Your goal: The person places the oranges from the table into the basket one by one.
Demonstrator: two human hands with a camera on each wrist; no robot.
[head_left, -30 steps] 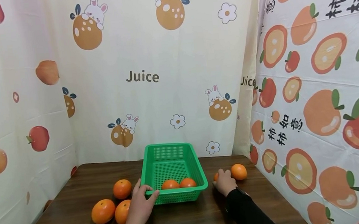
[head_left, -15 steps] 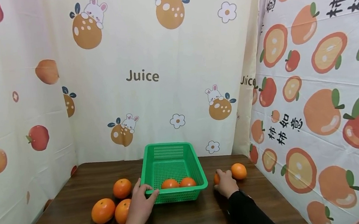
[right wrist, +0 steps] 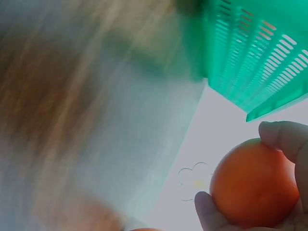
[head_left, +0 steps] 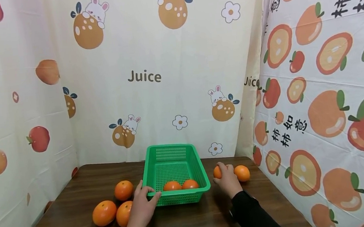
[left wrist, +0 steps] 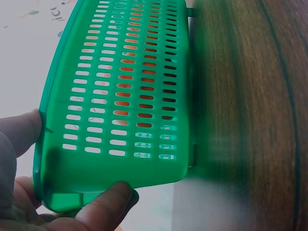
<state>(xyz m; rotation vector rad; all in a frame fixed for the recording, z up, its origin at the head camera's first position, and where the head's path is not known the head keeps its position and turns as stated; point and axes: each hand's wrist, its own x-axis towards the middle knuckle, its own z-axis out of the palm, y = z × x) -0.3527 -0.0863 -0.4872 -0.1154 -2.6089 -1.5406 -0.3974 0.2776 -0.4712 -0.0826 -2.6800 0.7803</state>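
Observation:
A green plastic basket point(head_left: 177, 198) with slotted walls stands in the middle of the table, with two oranges point(head_left: 172, 186) showing inside near its front. My left hand point(head_left: 142, 209) grips the basket's front left corner; in the left wrist view the thumb lies at the rim point(left wrist: 42, 144) and other fingers reach round the corner. To the right of the basket, my right hand point(head_left: 229, 182) holds an orange point(right wrist: 255, 185) between thumb and fingers. The right wrist view shows it raised beside the basket wall. Another orange point(head_left: 242, 173) sits on the table just right of that hand.
Three oranges point(head_left: 104, 213) lie grouped on the table left of the basket, close to the left forearm. The brown wooden table point(head_left: 192, 224) meets a printed curtain point(head_left: 180, 91) at the back, with more curtains on both sides.
My right hand has lifted its orange slightly up from beside the other right-hand orange. The left hand stays on the basket's corner, and the basket has not moved.

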